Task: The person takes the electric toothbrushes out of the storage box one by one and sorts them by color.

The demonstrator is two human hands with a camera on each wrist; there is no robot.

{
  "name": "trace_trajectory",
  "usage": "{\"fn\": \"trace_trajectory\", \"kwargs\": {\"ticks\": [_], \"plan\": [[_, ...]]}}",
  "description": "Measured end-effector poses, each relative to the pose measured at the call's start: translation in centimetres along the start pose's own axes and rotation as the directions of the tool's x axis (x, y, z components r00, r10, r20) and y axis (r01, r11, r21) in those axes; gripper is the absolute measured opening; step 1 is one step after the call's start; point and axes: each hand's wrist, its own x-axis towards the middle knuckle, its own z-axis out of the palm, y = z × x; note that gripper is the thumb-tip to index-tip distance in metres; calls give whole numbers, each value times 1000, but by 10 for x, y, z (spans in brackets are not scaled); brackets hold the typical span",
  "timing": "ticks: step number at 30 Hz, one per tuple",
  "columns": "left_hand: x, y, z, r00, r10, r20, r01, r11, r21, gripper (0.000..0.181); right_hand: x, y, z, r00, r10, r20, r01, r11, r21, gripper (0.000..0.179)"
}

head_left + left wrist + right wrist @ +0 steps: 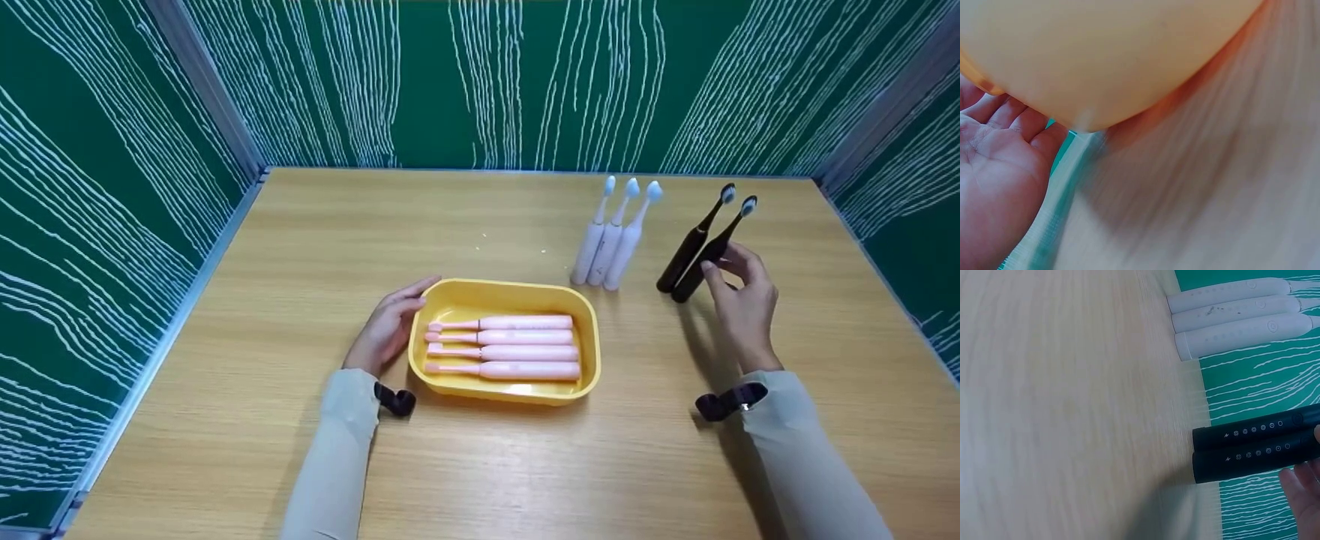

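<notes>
A yellow plastic bin holds several pink electric toothbrushes, laid side by side with their heads to the left. My left hand rests against the bin's left side near its far corner; in the left wrist view its fingers touch the bin's outer wall. At the right, two black electric toothbrushes stand upright, close together. My right hand pinches the right-hand one between thumb and fingers. Both handles show rows of small symbols in the right wrist view; most of that hand falls outside it.
Three white electric toothbrushes stand upright beyond the bin's far right corner, left of the black ones. Small white specks lie on the wooden table. Green panels with white lines enclose the back and sides.
</notes>
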Motion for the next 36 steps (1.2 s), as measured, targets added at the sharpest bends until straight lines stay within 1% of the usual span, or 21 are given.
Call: {"fn": "trace_trajectory", "kwargs": {"ticks": [4,12,16,19,25,29,33,36], "plan": [[0,0,0,1000,-2,21,2,1000,-10,50,0,-1,0,1000,3,-22,-3,1000,11,45],[1,0,-1,1000,-1,13,1,1000,-7,50,-4,-8,-2,997,12,-78,-10,999,34,42],[1,0,-1,1000,1,12,-1,1000,-8,50,-5,-14,-3,994,25,-105,-20,999,45,39],[1,0,-1,1000,-1,15,1,1000,-14,50,-4,-13,-4,991,19,-135,-10,998,65,35],[-1,0,0,1000,-1,12,1,1000,-20,49,-5,-17,-1,984,-39,-174,59,992,111,29],[0,-1,-1,1000,3,18,-3,1000,-16,49,-8,-25,4,979,-99,-179,124,983,139,28],[0,-1,-1,1000,3,19,-3,1000,-12,49,-12,-34,9,971,-170,-171,199,965,169,27],[0,-1,-1,1000,3,16,-3,1000,-8,49,-14,-41,13,967,-208,-148,233,957,172,26]]}}
